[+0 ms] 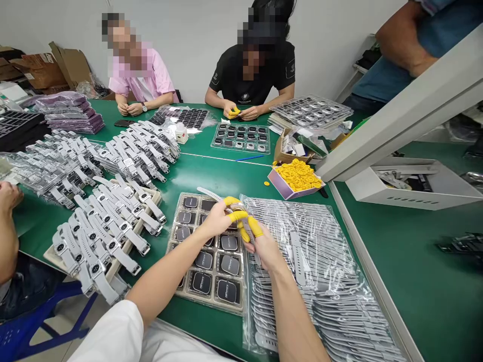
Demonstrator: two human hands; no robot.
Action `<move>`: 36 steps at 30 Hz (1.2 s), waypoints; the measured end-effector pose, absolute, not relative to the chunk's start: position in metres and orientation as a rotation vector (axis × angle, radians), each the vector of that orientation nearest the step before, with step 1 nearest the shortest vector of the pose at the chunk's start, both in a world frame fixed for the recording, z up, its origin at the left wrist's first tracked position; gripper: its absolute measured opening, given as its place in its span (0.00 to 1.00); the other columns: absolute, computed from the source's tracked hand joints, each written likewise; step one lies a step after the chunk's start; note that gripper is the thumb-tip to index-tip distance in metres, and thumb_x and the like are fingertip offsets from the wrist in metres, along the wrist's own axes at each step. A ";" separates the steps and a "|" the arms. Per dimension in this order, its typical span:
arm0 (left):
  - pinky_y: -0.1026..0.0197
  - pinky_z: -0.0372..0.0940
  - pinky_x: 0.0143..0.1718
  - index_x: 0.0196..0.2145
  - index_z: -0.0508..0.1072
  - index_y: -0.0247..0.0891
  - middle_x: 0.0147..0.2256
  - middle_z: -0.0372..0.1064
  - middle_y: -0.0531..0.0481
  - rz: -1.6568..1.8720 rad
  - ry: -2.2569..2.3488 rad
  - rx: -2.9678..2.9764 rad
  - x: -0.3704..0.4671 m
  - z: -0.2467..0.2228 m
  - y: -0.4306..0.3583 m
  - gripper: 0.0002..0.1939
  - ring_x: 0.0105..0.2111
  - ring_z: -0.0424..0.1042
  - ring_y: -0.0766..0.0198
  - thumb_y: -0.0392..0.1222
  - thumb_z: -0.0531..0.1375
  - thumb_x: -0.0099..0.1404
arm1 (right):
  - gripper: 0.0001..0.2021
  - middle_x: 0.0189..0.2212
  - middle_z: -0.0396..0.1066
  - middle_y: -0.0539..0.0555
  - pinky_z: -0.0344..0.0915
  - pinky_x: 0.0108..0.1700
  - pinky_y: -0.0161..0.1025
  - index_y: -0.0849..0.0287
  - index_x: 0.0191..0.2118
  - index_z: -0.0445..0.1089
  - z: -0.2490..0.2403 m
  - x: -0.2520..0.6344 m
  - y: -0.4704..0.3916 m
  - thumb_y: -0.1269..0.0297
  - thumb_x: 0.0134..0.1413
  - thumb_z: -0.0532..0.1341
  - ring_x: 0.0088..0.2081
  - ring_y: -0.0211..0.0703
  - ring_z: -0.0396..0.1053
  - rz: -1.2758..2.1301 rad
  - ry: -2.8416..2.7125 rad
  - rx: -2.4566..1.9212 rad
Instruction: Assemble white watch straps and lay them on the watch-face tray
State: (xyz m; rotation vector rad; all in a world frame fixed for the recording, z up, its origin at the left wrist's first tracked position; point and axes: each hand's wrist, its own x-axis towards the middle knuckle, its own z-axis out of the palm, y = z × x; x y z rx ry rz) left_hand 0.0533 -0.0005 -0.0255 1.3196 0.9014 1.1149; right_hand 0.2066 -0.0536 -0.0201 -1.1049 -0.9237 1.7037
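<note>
Head view shows the left hand and right hand, yellow cots on their fingertips, both closed in a grip on a pale grey watch strap and its small watch body, held just above the right edge of the tray of dark watch faces. Right of that tray lie clear bags of grey straps on the green surface; behind it sits a box of yellow cots. Print on the watch faces is too small to read.

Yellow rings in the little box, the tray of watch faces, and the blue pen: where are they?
Yellow rings (298, 174), head view, middle of the heap in the box.
Tray of watch faces (177, 291), head view, its near left rim.
Blue pen (249, 158), head view, middle of its barrel.
</note>
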 end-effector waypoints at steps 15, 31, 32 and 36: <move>0.52 0.76 0.46 0.51 0.78 0.39 0.48 0.80 0.42 1.016 0.952 1.493 0.057 -0.039 0.001 0.16 0.43 0.79 0.55 0.37 0.60 0.66 | 0.19 0.18 0.63 0.41 0.51 0.18 0.31 0.53 0.34 0.65 -0.015 0.207 -0.054 0.46 0.52 0.71 0.16 0.31 0.54 1.612 -0.866 -1.077; 0.49 0.70 0.56 0.56 0.76 0.38 0.53 0.76 0.41 0.968 0.927 1.882 0.048 -0.036 0.000 0.21 0.49 0.76 0.54 0.32 0.53 0.70 | 0.13 0.15 0.56 0.41 0.45 0.16 0.30 0.56 0.31 0.67 -0.020 0.207 -0.052 0.55 0.54 0.69 0.14 0.29 0.46 1.724 -0.744 -0.986; 0.50 0.72 0.52 0.57 0.75 0.38 0.51 0.76 0.41 0.983 0.955 1.810 0.048 -0.035 0.000 0.20 0.44 0.77 0.57 0.35 0.53 0.71 | 0.13 0.15 0.56 0.41 0.45 0.16 0.30 0.56 0.31 0.67 -0.019 0.207 -0.051 0.55 0.54 0.69 0.14 0.29 0.46 1.712 -0.724 -0.977; 0.52 0.73 0.49 0.58 0.74 0.39 0.51 0.76 0.42 0.999 0.962 1.788 0.048 -0.036 0.001 0.20 0.41 0.77 0.59 0.36 0.54 0.72 | 0.13 0.15 0.55 0.40 0.45 0.16 0.29 0.55 0.31 0.66 -0.019 0.208 -0.051 0.55 0.56 0.68 0.14 0.29 0.46 1.697 -0.720 -0.923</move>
